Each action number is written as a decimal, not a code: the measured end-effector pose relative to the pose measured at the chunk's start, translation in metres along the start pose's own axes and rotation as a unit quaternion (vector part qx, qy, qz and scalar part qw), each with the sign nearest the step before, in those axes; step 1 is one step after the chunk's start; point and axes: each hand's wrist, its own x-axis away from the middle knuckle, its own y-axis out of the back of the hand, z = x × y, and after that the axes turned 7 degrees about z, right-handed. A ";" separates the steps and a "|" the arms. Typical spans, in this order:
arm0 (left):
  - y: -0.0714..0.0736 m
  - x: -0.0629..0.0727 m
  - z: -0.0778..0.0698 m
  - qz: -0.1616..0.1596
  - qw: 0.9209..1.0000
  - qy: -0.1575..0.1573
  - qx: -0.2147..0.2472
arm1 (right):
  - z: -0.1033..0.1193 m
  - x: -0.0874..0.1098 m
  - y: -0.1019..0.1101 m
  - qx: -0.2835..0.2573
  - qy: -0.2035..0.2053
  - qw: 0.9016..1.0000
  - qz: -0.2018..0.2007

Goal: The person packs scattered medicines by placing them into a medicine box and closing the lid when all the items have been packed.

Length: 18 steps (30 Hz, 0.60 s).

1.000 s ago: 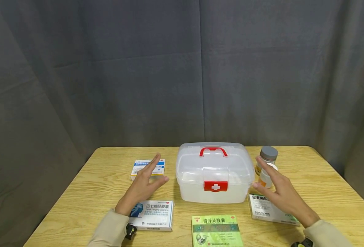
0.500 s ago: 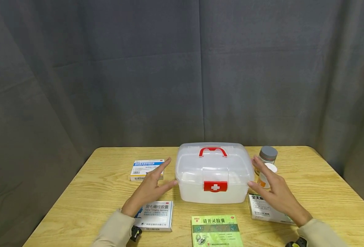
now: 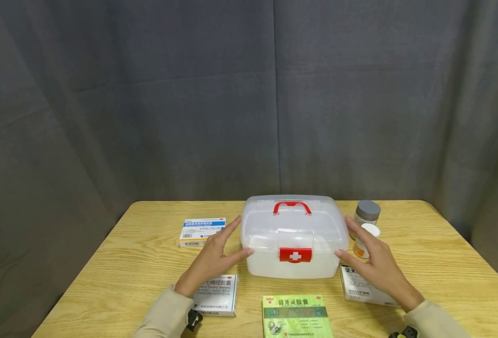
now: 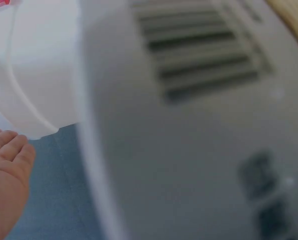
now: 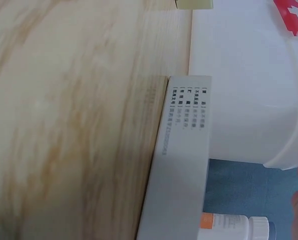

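A translucent plastic first-aid box (image 3: 261, 234) with a red handle (image 3: 292, 205) and a red latch (image 3: 295, 255) stands on the table, its lid down. My left hand (image 3: 211, 263) is at the box's left side, fingers extended and thumb by the front corner. On the opposite side, my right hand (image 3: 377, 265) is held likewise, fingers spread from the thumb. The fingertips reach the box's sides; whether they press on it I cannot tell. A white medicine box (image 3: 217, 295) lies partly hidden under the left hand, another white medicine box (image 3: 364, 288) beneath the right wrist.
A green medicine box (image 3: 297, 317) lies in front of the first-aid box. To the left rear is a blue-and-white medicine box (image 3: 200, 231). A grey-capped jar (image 3: 368, 211) and a white-capped bottle (image 3: 361, 248) stand at the right, beside the right hand. A dark curtain (image 3: 189, 117) hangs behind the table.
Both hands have moved inward to the first-aid box's sides, the left hand rightward and the right hand slightly leftward. The boxes and bottles have stayed in place.
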 end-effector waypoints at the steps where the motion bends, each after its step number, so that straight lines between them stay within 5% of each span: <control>1: 0.000 0.000 0.000 -0.001 1.000 0.000 0.000 | 0.000 0.000 0.000 0.003 0.000 1.000 -0.001; 18: 0.000 -0.001 0.000 -0.003 1.000 -0.009 0.019 | 0.001 0.000 -0.003 0.015 -0.003 1.000 -0.016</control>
